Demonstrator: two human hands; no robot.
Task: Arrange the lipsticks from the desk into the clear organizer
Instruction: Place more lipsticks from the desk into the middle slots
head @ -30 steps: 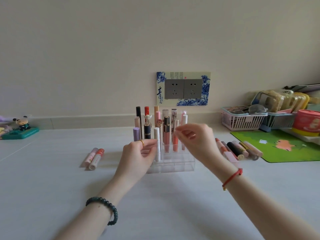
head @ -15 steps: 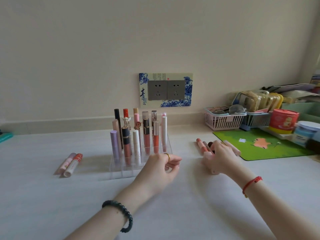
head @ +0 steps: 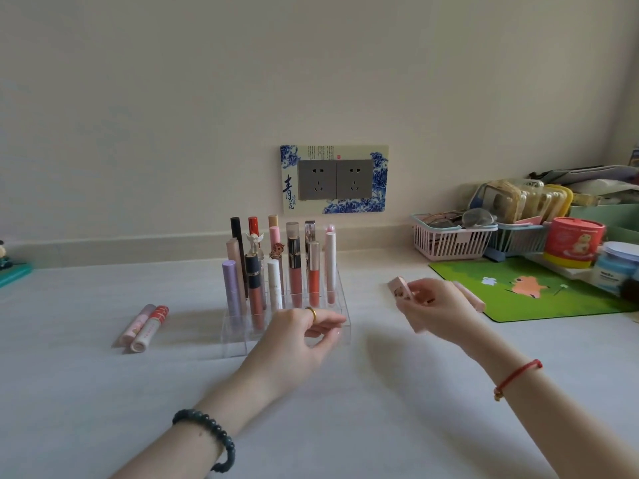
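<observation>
The clear organizer (head: 235, 340) stands mid-desk with several lipsticks (head: 294, 267) upright in its back rows. My left hand (head: 301, 337) rests at its front right corner, fingers loosely curled and apart, holding nothing. My right hand (head: 435, 309) hovers right of the organizer, closed on a pale pink lipstick (head: 399, 286) raised off the desk. Another pink lipstick (head: 472, 297) lies behind that hand by the mat edge; others there are hidden by the hand. Two lipsticks (head: 145, 326) lie on the desk left of the organizer.
A green mat (head: 539, 292) lies at the right. Behind it stand a pink basket (head: 449, 242), a blue basket (head: 518, 238), a red tub (head: 574, 247) and a jar (head: 615, 267). A teal tray (head: 14, 274) sits at the far left. A wall socket (head: 334, 179) is behind.
My right hand went from the organizer to the lipsticks at the right, closed on a pale pink one and lifted it. My left hand slid from the organizer's front-left side to its front right corner.
</observation>
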